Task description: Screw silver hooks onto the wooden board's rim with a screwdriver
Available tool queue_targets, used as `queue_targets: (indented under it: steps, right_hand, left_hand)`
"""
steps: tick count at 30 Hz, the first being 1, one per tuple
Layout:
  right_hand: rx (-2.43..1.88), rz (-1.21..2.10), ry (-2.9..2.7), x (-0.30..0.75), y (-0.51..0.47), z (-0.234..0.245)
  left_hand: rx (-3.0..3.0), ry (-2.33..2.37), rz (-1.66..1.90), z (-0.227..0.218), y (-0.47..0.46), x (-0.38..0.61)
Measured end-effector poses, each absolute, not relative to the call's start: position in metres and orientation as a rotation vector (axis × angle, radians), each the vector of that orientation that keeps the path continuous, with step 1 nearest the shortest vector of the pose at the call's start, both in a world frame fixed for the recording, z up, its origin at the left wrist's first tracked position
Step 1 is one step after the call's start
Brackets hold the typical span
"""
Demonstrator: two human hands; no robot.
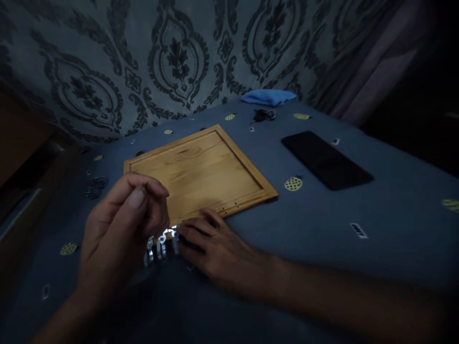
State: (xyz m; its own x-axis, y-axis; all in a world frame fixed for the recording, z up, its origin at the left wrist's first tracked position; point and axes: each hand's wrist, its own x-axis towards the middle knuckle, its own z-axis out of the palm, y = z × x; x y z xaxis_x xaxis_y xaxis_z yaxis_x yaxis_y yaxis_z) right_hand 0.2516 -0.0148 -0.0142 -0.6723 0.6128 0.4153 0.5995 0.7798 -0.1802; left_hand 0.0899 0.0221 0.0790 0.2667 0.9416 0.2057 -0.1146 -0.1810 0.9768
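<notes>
metal parts [161,246]: on sheet [358,267], near edge of wooden board [201,172], between hands | left hand [122,224]: raised just above, fingers pinched, contents not discernible | right hand [211,248]: flat, spread, fingertips beside parts

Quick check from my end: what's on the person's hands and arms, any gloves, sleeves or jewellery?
Nothing worn that shows. The left hand and right hand are bare, without gloves; no ring shows, though the light is dim. The right forearm and left forearm are bare to the frame edge, with no sleeve, watch or band in view.
</notes>
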Motion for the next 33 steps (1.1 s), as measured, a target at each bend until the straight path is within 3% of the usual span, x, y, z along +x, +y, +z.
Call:
queue_targets:
  steps: [16, 25, 33]
  right_hand:
    - [-0.908, -0.062, -2.425, 0.247, -0.012, -0.020]
    - [-0.899, -0.044, -2.381, 0.245, -0.011, -0.025]
    - [-0.892, -0.030, -2.436, 0.248, -0.012, -0.019]
  left_hand:
    - [1.422, 0.522, 0.933, 0.077, 0.040, 0.084]
    - [1.555, 0.882, 1.278, 0.079, 0.030, 0.087]
    - [1.419, 0.697, 1.133, 0.079, 0.032, 0.091]
